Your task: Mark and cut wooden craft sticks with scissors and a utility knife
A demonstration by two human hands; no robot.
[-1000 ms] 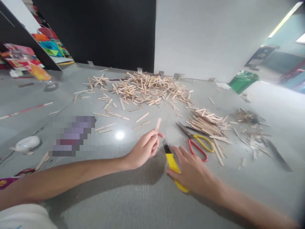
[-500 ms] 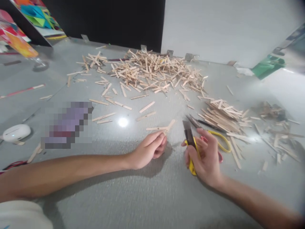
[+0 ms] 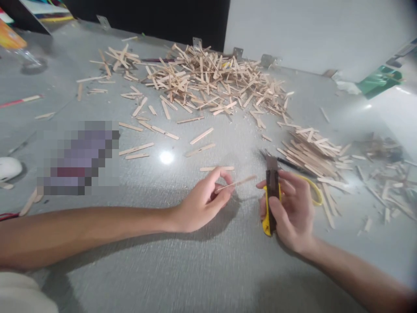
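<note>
My left hand [image 3: 205, 202] pinches one thin wooden stick [image 3: 239, 182] between thumb and fingers; the stick points right toward the blade. My right hand [image 3: 289, 211] grips a yellow utility knife [image 3: 270, 195], held upright with its dark blade end up, a little right of the stick's tip. Both hands hover low over the grey tabletop [image 3: 182, 269]. Another loose stick [image 3: 216, 168] lies just beyond my left hand.
A big heap of wooden sticks [image 3: 211, 82] covers the far middle of the table. A neater stack of sticks [image 3: 312, 150] lies right, with yellow-handled scissors [image 3: 314, 191] partly behind my right hand. Scraps [image 3: 384, 174] at far right, a white object [image 3: 8, 167] at left.
My right hand lifted the yellow knife off the table and turned it upright. My left hand lowered the stick from upright to nearly level, pointing at the knife. The view tilted down.
</note>
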